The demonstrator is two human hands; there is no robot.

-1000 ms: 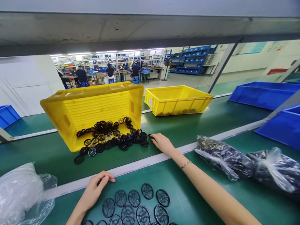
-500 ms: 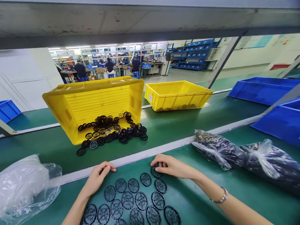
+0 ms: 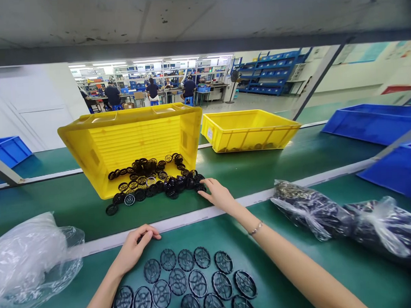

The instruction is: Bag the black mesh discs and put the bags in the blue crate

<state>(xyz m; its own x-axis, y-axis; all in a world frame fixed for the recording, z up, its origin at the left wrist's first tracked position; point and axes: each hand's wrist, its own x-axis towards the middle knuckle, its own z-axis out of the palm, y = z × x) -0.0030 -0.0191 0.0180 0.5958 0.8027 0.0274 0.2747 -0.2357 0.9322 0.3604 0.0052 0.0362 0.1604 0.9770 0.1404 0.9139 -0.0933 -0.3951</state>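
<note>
My right hand [image 3: 218,194] reaches to the right end of a heap of black spoked plastic rings [image 3: 173,185]. Its thumb and forefinger are apart on either side of a ring there, touching the heap. My left hand [image 3: 138,245] rests by the white strip at the bench edge, fingers curled and thumb against them. A dark patch shows inside that hand, but what it is stays hidden. Below both hands, several black spoked rings [image 3: 177,281] lie flat in rough rows on the green bench [image 3: 279,278].
A tipped yellow bin [image 3: 136,139] opens toward me behind the heap. Another yellow bin [image 3: 252,131] stands upright to its right. Bags of dark parts [image 3: 313,210] lie at right, a clear bag of white material [image 3: 26,257] at left. Blue bins [image 3: 361,122] stand farther right. An overhead shelf [image 3: 200,25] spans the top.
My right hand has left a ring at the back of the laid-out rows and moved forward to the heap. Rings in the back row sit slightly differently. My left hand stays nearly still.
</note>
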